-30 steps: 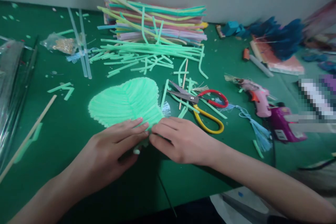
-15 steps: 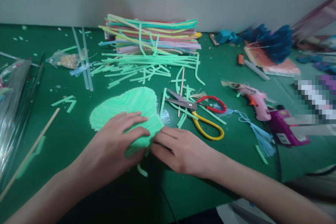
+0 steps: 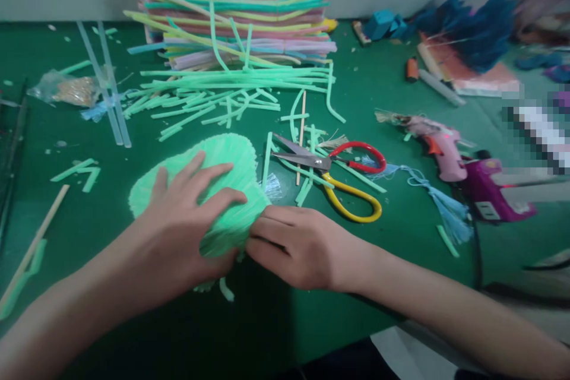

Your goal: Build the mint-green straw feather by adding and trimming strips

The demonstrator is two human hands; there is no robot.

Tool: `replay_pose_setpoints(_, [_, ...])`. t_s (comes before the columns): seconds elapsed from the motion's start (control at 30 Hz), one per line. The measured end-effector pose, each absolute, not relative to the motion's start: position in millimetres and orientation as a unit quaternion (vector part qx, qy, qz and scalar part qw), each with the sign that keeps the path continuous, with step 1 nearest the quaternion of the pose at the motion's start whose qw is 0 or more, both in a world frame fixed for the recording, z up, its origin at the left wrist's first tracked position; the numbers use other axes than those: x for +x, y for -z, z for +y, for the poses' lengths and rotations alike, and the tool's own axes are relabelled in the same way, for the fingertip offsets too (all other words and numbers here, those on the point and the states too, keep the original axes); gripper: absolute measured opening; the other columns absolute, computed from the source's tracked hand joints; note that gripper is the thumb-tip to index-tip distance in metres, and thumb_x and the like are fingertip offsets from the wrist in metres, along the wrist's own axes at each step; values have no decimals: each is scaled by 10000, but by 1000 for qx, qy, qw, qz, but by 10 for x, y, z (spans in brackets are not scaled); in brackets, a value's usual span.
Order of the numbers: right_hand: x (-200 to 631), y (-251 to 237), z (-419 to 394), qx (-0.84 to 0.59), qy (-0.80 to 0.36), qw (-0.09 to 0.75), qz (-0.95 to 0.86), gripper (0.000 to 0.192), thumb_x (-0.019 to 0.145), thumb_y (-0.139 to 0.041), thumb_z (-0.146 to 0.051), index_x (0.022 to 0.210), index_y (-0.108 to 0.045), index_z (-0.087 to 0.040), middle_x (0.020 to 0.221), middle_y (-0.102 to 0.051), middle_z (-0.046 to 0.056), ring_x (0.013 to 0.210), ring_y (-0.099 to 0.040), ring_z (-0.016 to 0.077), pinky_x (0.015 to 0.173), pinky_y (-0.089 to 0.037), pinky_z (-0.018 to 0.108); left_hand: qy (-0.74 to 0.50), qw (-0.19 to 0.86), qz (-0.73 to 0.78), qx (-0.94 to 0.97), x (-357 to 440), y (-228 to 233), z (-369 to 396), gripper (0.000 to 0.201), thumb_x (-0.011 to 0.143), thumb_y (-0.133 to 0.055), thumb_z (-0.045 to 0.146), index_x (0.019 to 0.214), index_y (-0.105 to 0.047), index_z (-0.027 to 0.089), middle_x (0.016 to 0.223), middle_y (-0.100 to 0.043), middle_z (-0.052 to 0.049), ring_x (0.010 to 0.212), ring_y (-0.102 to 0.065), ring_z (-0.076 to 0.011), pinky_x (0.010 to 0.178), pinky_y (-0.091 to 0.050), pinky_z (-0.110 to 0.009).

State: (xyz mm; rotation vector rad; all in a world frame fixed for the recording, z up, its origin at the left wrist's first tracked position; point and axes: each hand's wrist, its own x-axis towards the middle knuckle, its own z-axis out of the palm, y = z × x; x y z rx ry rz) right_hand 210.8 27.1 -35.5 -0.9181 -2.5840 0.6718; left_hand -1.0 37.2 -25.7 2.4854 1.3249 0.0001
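Note:
A light green fan-shaped piece made of pipe cleaners lies between my hands above the table. My left hand holds it, fingers spread over its top face and the thumb at the near edge. My right hand has its fingers closed in a pinch at the piece's right lower corner; the fingertips and exactly what they grip there are hidden. A short curled green end hangs below the piece. Just beyond my right hand, open scissors with one red and one yellow handle rest on green pipe-cleaner scraps.
Bundled coloured pipe cleaners lie by the wall, with cut green pipe cleaners before them. On the right are a pink glue gun, a purple device and a blue tassel. Clear glue sticks and a wooden stick lie left.
My left fingers have spread wider over the green piece. Both hands and the piece sit slightly further left in view, and the camera view has shifted. The right hand keeps its pinch.

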Motion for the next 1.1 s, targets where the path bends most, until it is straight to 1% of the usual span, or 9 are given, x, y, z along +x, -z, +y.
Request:
replay_pose_setpoints(0.07, [2112, 374, 269, -312, -220, 173, -908, 271, 959, -410, -189, 762, -596, -165, 717, -543, 17, 667, -505, 138, 612, -395, 249, 16, 151, 465, 872, 25, 243, 380, 500, 750, -640, 355, 1232, -534, 277, 1512, -350, -149, 1428, -120, -489, 967, -236, -802])
replay_pose_setpoints(0.17, [2114, 397, 264, -300, -196, 183, -915, 282, 962, -399, -180, 757, -593, -171, 722, -553, 20, 674, -505, 142, 609, -392, 257, 24, 131, 456, 880, 49, 248, 393, 603, 720, -657, 370, 1293, -501, 264, 1523, -331, -165, 1419, -145, -500, 980, -297, -750])
replay_pose_setpoints(0.27, [2114, 406, 259, -295, -176, 180, -922, 287, 963, -397, -180, 763, -603, -172, 732, -571, 24, 689, -516, 143, 620, -397, 259, 35, 114, 450, 885, 73, 251, 392, 642, 711, -659, 357, 1320, -492, 242, 1530, -317, -184, 1408, -164, -516, 980, -317, -737])
replay_pose_setpoints(0.37, [2118, 407, 252, -291, -159, 173, -927, 296, 963, -393, -169, 763, -610, -171, 736, -576, 24, 687, -516, 137, 622, -399, 251, 56, 110, 448, 885, 111, 218, 370, 629, 748, -632, 365, 1340, -481, 216, 1549, -284, -206, 1402, -164, -530, 950, -321, -765])
replay_pose_setpoints(0.5, [2121, 402, 241, -275, -136, 180, -935, 303, 963, -388, -153, 756, -610, -167, 727, -560, 27, 670, -494, 142, 609, -387, 270, 71, 114, 449, 883, 134, 169, 345, 577, 806, -585, 336, 1353, -462, 200, 1557, -277, -215, 1404, -171, -520, 929, -330, -780])
replay_pose_setpoints(0.67, [2107, 388, 220, -260, -112, 185, -941, 345, 963, -363, -133, 710, -596, -161, 687, -523, 26, 630, -437, 144, 581, -353, 290, 52, 117, 439, 889, 71, 183, 363, 578, 814, -592, 358, 1358, -456, 218, 1557, -299, -190, 1409, -193, -493, 956, -337, -749])
replay_pose_setpoints(0.87, [2108, 383, 182, -217, -89, 190, -953, 335, 948, -393, -125, 691, -605, -163, 684, -556, 29, 640, -433, 160, 561, -321, 327, 51, 131, 433, 890, 41, 163, 379, 528, 858, -552, 340, 1361, -446, 220, 1563, -293, -177, 1408, -197, -490, 952, -349, -738])
replay_pose_setpoints(1.0, [2106, 391, 167, -229, -109, 204, -946, 345, 946, -381, -121, 681, -597, -165, 668, -555, 27, 613, -432, 150, 560, -347, 314, 63, 151, 444, 881, 62, 140, 389, 557, 836, -570, 389, 1358, -453, 234, 1568, -288, -164, 1415, -179, -486, 962, -322, -750])
replay_pose_setpoints(1.1, [2100, 409, 151, -215, -97, 237, -943, 315, 924, -433, -116, 660, -600, -158, 667, -586, 31, 606, -471, 148, 559, -377, 308, 73, 166, 450, 874, 67, 129, 398, 569, 823, -582, 405, 1350, -466, 225, 1575, -277, -156, 1425, -147, -478, 984, -297, -749])
